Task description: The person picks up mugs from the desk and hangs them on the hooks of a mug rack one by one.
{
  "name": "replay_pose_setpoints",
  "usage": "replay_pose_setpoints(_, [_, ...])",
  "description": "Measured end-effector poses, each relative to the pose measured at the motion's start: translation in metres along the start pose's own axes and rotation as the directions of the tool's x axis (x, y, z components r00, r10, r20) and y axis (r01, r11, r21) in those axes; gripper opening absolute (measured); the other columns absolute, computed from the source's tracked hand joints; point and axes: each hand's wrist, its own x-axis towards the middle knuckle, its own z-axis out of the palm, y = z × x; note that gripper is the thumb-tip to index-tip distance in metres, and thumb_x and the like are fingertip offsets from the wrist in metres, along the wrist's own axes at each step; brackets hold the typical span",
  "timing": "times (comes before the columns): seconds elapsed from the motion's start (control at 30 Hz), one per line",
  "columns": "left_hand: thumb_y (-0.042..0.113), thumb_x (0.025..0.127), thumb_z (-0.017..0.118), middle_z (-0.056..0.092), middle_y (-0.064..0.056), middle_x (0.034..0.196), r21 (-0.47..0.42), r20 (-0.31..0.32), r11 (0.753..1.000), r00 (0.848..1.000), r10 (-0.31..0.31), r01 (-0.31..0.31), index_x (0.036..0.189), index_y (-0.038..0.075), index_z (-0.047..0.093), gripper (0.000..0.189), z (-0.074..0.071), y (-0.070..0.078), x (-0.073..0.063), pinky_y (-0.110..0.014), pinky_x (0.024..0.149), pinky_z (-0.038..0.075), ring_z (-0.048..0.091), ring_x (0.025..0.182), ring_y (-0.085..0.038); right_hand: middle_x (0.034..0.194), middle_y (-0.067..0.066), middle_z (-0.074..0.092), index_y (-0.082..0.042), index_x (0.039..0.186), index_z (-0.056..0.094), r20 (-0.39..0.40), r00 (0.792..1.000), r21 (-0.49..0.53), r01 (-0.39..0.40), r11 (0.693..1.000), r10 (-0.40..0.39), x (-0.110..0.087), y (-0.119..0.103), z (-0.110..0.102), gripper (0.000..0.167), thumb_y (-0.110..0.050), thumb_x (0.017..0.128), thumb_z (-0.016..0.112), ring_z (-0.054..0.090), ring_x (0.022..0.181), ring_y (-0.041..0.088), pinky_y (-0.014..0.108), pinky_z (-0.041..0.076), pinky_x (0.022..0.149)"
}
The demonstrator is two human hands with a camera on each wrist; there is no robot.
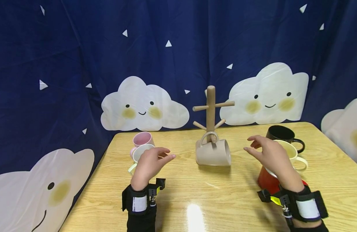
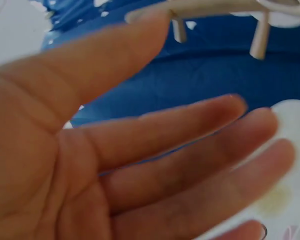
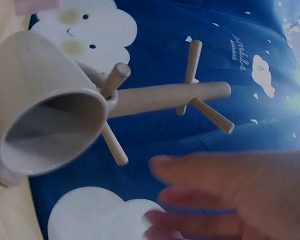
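Note:
A wooden mug tree stands at the back middle of the table. By its handle, a beige mug hangs on a lower peg, lying sideways with its mouth facing right; the right wrist view also has this mug close up. My left hand hovers left of the tree, fingers extended and holding nothing, partly covering a pale mug with a light green handle. Over on the right, my right hand is held in the air with relaxed fingers, in front of a cream mug.
Behind the pale mug sits a pink mug. At the right are a black mug and a red mug, the latter partly hidden by my right hand and wrist. A dark blue curtain with clouds hangs behind the wooden table.

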Motion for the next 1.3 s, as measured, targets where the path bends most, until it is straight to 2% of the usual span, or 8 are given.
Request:
replay_pose_setpoints(0.1, [0.040,0.083,0.064,0.070,-0.007,0.094,0.108,0.065,0.994,0.998,-0.001,-0.006,0.108,0.006,0.067,0.042,0.004,-0.002,0.002,-0.030,0.064,0.050,0.065,0.081,-0.019,0.086,0.016,0.068,0.001,0.108,0.062,0.097,0.995,-0.122,0.039,0.992,-0.027,-0.001,-0.002,-0.001,0.040,-0.030,0.082,0.067,0.063,0.077,0.031,0.043,0.050,0.062])
replay_pose_setpoints(0.27, [0.041,0.083,0.064,0.069,-0.008,0.093,0.177,0.122,0.984,0.993,0.005,-0.027,0.109,0.005,0.065,0.044,0.009,-0.005,0.004,-0.031,0.065,0.050,0.064,0.080,-0.020,0.084,0.010,0.068,-0.001,0.107,0.063,0.233,0.972,-0.178,0.081,0.981,-0.038,-0.003,-0.002,-0.002,0.041,-0.031,0.080,0.068,0.063,0.075,0.025,0.038,0.049,0.059])
replay_pose_setpoints(0.43, [0.038,0.083,0.065,0.068,-0.012,0.102,0.185,0.234,0.976,0.970,0.071,-0.116,0.115,0.007,0.062,0.045,0.012,-0.005,0.006,-0.036,0.075,0.051,0.064,0.092,-0.026,0.092,0.009,0.068,-0.005,0.114,0.062,0.454,0.886,-0.142,0.180,0.973,-0.098,-0.005,0.001,-0.005,0.040,-0.026,0.080,0.069,0.064,0.082,0.025,0.041,0.051,0.068])
replay_pose_setpoints(0.53, [0.037,0.083,0.065,0.068,-0.012,0.102,0.194,0.291,0.967,0.951,0.106,-0.167,0.117,0.008,0.061,0.046,0.014,-0.004,0.007,-0.037,0.077,0.051,0.064,0.093,-0.026,0.095,0.010,0.068,-0.006,0.115,0.063,0.510,0.850,-0.106,0.210,0.972,-0.128,-0.005,0.002,-0.004,0.040,-0.025,0.080,0.069,0.064,0.086,0.026,0.043,0.052,0.073])
replay_pose_setpoints(0.63, [0.037,0.083,0.065,0.068,-0.012,0.102,0.200,0.310,0.961,0.943,0.123,-0.191,0.118,0.007,0.060,0.046,0.014,-0.003,0.007,-0.038,0.078,0.051,0.064,0.094,-0.026,0.096,0.010,0.069,-0.007,0.114,0.064,0.509,0.844,-0.095,0.252,0.963,-0.170,-0.005,0.002,-0.003,0.037,-0.025,0.081,0.068,0.065,0.087,0.026,0.044,0.052,0.075])
replay_pose_setpoints(1.07, [0.037,0.084,0.064,0.068,-0.013,0.103,0.201,0.321,0.964,0.941,0.104,-0.175,0.120,0.006,0.059,0.048,0.010,-0.001,0.005,-0.039,0.079,0.051,0.064,0.095,-0.028,0.093,0.009,0.069,-0.008,0.113,0.064,0.496,0.843,-0.108,0.297,0.949,-0.207,-0.005,-0.003,0.004,0.039,-0.027,0.080,0.068,0.065,0.084,0.026,0.041,0.052,0.071])
replay_pose_setpoints(1.2, [0.037,0.084,0.064,0.068,-0.013,0.103,0.194,0.316,0.966,0.943,0.106,-0.174,0.120,0.006,0.059,0.048,0.010,-0.002,0.004,-0.039,0.078,0.051,0.064,0.094,-0.027,0.093,0.008,0.069,-0.008,0.113,0.064,0.467,0.859,-0.115,0.295,0.949,-0.210,-0.006,-0.006,0.005,0.037,-0.028,0.081,0.068,0.065,0.084,0.025,0.040,0.052,0.070])
replay_pose_setpoints(1.3, [0.036,0.084,0.064,0.068,-0.014,0.102,0.182,0.314,0.966,0.942,0.120,-0.184,0.120,0.006,0.059,0.047,0.011,-0.003,0.004,-0.039,0.078,0.051,0.064,0.094,-0.028,0.092,0.007,0.069,-0.008,0.112,0.065,0.422,0.884,-0.120,0.272,0.955,-0.199,-0.005,-0.008,0.004,0.036,-0.027,0.082,0.067,0.065,0.083,0.024,0.040,0.052,0.068])
